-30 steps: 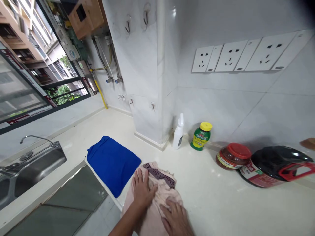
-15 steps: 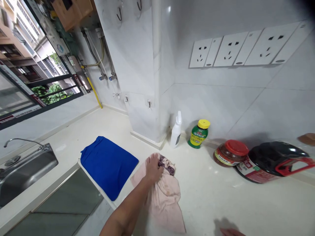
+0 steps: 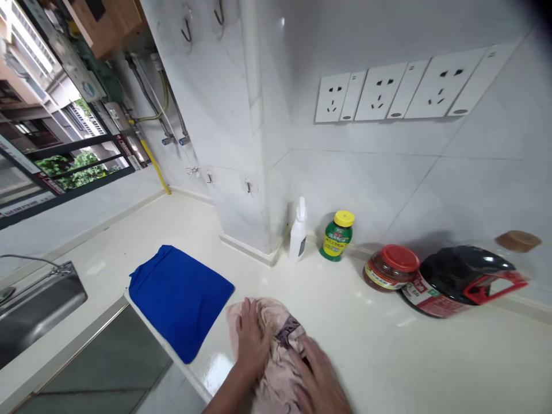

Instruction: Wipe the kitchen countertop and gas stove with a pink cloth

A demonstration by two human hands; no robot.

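Pink cloth [image 3: 276, 351]: lay bunched on the white counter [image 3: 388, 356] near its front edge, a dark printed band showing across its middle, the lower part running out of view. Left hand [image 3: 251, 339]: lay flat on the cloth's left side, fingers spread and pointing away from the person, palm down, nothing pinched. Right hand [image 3: 317, 376]: rested on the cloth's right side, fingers together and extended over the fabric, palm down; whether any fold was gripped underneath could not be told. Blue cloth [image 3: 181, 299]: spread flat on the counter just to the left of the pink one, its near corner reaching the counter edge. White bottle [image 3: 298, 233]: stood upright at the foot of the tiled column [image 3: 228, 144]. Green jar [image 3: 337, 236] with yellow lid: upright just right of the bottle, against the wall. Red-lidded jar [image 3: 390, 267]: further right, touching or just beside a large dark-lidded tub [image 3: 459, 282] with a red handle. Sink [image 3: 30, 313]: steel, at far left, well apart from the hands. Sockets [image 3: 388, 92]: a row on the wall above the jars.
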